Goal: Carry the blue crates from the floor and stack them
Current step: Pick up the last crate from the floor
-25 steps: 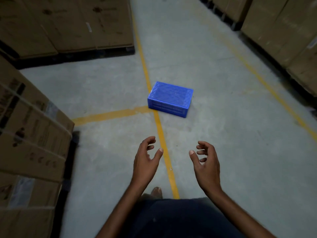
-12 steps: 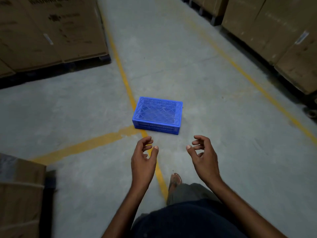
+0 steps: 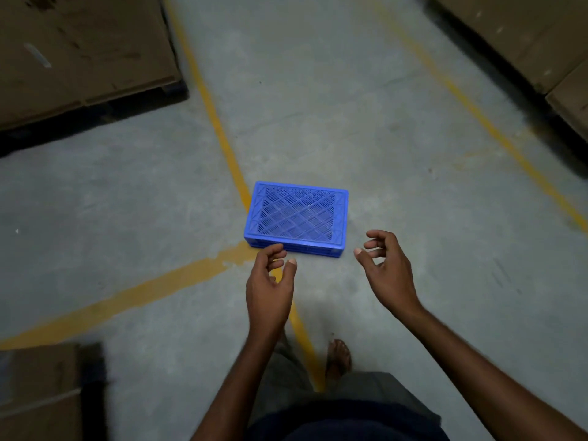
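Grey concrete floor (image 3: 381, 106) filled most of the view, w/ the blue crate (image 3: 296, 218) sitting flat on it near the middle; we took the crate as our ref. pt. Its lattice face pointed up at the camera. We couldn't tell whether that was the base seen through an open top or an upturned bottom.

A yellow line (image 3: 219, 128) ran from beyond the crate, passed under its left edge and carried on toward the person. A second yellow stripe (image 3: 127, 297) branched off at the crate's near-left corner and went away to the left. Another yellow line (image 3: 477, 116) ran well to the right of the crate.

Cardboard boxes (image 3: 79, 49) on a dark pallet (image 3: 95, 116) stood far-left of the crate. More cartons (image 3: 525, 33) stood far-right of it, and one blurred box (image 3: 38, 393) sat near-left, at the frame's bottom corner.

Both hands hovered on the near side of the crate, empty. The left hand (image 3: 270, 281) was relaxed, fingers loosely curled. Its fingertips overlapped the crate's near-left corner in the view, but it had no grip on it. The right hand (image 3: 386, 272) hung just off the near-right corner, apart from the crate, fingers likewise loosely bent, thumb out, holding nothing.

A sandalled foot (image 3: 339, 358) was planted on the floor nearer than the crate, approx. between the two forearms.
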A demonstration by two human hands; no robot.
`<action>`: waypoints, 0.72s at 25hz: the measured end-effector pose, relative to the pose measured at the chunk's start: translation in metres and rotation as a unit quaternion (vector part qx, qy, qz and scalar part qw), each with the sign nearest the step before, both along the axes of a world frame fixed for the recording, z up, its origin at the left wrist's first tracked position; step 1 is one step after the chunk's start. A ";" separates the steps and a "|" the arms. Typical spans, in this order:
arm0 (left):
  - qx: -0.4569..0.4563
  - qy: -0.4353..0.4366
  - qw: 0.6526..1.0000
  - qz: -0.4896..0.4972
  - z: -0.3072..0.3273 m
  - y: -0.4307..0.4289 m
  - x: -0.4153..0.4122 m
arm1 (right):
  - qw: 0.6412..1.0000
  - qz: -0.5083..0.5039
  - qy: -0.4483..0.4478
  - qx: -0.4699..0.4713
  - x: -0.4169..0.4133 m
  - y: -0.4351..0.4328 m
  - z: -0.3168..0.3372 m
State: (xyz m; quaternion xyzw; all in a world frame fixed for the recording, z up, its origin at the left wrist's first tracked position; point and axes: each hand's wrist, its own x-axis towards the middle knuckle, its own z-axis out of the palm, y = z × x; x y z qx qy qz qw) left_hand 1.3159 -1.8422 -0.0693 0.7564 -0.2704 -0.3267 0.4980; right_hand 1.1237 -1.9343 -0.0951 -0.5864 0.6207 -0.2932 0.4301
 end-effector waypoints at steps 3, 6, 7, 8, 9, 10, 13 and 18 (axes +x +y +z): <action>0.038 0.007 0.998 -0.046 -0.049 -0.050 0.032 | 0.998 -0.044 0.018 0.031 0.027 -0.045 -0.041; 0.083 0.010 0.992 -0.091 -0.108 -0.094 0.059 | 0.994 -0.083 0.043 0.056 0.049 -0.090 -0.094; 0.097 0.012 0.990 -0.105 -0.131 -0.108 0.065 | 0.992 -0.097 0.052 0.067 0.053 -0.105 -0.117; 0.109 0.009 0.987 -0.118 -0.152 -0.121 0.071 | 0.989 -0.109 0.063 0.080 0.057 -0.119 -0.141; 0.120 0.003 0.984 -0.130 -0.175 -0.132 0.076 | 0.986 -0.120 0.070 0.094 0.059 -0.132 -0.167; 0.133 0.000 0.981 -0.140 -0.199 -0.144 0.080 | 0.982 -0.131 0.077 0.112 0.059 -0.145 -0.195; 0.153 -0.005 0.977 -0.149 -0.279 -0.175 0.087 | 0.971 -0.148 0.106 0.153 0.060 -0.186 -0.291; 0.178 -0.023 0.970 -0.164 -0.415 -0.215 0.079 | 0.953 -0.137 0.140 0.232 0.050 -0.243 -0.446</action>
